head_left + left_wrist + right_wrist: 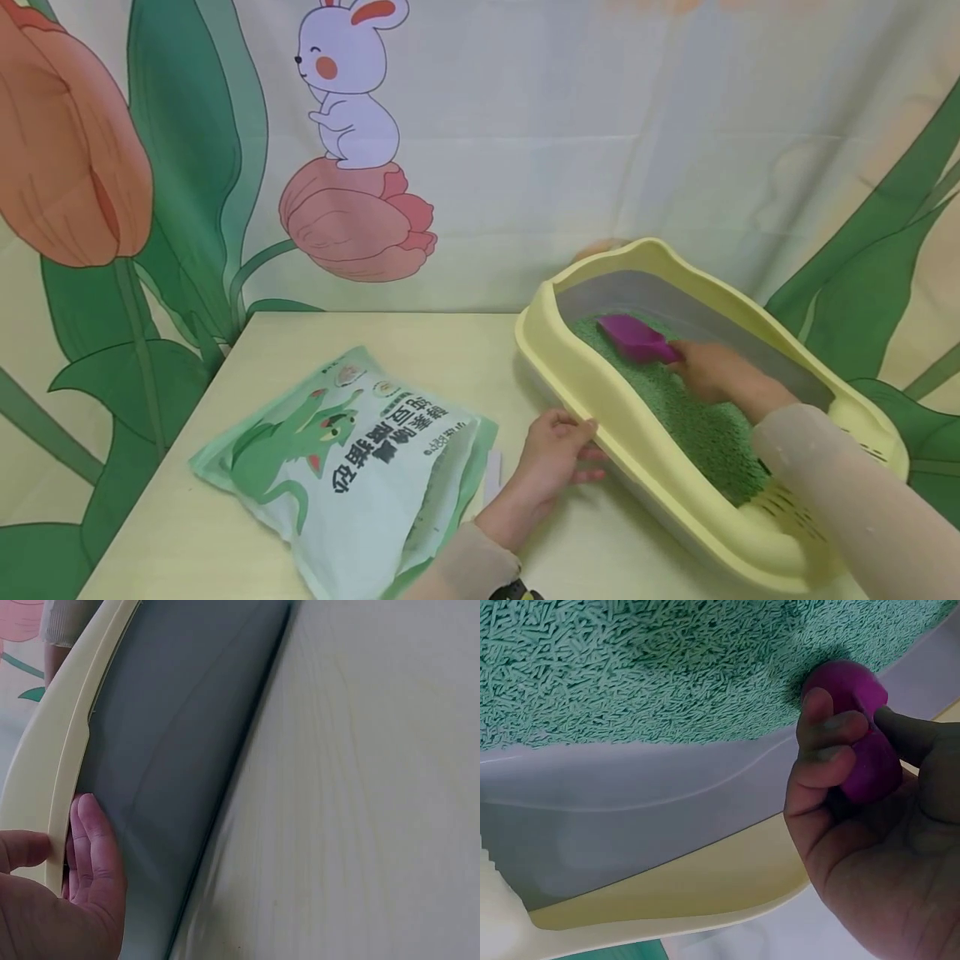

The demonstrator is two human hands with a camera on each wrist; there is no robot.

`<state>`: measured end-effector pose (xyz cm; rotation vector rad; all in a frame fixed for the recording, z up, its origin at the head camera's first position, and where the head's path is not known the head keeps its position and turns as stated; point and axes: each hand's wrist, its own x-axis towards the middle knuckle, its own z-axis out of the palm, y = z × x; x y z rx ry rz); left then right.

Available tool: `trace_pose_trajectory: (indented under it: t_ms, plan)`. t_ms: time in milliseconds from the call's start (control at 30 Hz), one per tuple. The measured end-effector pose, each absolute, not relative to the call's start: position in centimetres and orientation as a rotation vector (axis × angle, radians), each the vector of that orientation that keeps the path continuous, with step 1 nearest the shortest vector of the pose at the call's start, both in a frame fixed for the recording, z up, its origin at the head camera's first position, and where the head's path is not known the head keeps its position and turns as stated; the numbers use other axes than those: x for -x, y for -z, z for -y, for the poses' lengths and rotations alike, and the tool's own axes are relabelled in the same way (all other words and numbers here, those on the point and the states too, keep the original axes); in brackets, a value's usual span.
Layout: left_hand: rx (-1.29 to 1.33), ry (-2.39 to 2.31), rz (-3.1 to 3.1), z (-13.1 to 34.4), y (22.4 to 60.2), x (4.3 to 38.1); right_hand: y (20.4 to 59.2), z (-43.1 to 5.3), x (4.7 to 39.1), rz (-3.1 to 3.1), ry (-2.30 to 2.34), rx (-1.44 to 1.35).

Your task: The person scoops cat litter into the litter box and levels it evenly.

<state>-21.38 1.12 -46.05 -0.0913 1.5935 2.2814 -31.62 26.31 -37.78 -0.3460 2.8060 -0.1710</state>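
Observation:
A litter box point(615, 392) with a pale yellow rim and grey base stands on the right of the table, green pellet litter point(697, 433) spread inside. My right hand point(708, 371) grips the handle of a purple litter scoop point(633, 335), whose head lies at the litter's surface toward the far end. In the right wrist view, fingers and thumb wrap the scoop point(874, 765). My left hand point(551, 454) holds the box's near long side. The left wrist view shows its thumb on the yellow rim point(64, 772) and its fingers tucked beneath, beside the grey wall.
A white and green cat litter bag point(360, 467) with a cartoon cat lies on the left of the table point(292, 333), its torn mouth facing the near right. Part of a pale strip point(492, 475) shows beside it. A printed curtain point(525, 167) hangs behind.

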Motion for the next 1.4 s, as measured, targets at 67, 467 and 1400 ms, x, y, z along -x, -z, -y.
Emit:
trace_pose_trajectory:
  t_ms: [67, 467, 1400]
  plan:
    - [0.09, -2.281, -1.593, -1.1, 46.1, 21.4, 37.7, -26.6, 31.6, -2.813, 0.179, 0.329]
    - [0.061, -2.29, -1.586, -1.1, 46.3, 21.4, 36.9, -27.6, 31.4, -2.81, 0.165, 0.222]
    - [0.065, -2.277, -1.595, -1.2, 46.4, 21.6, 34.4, -33.3, 26.8, -2.485, 0.338, 0.167]
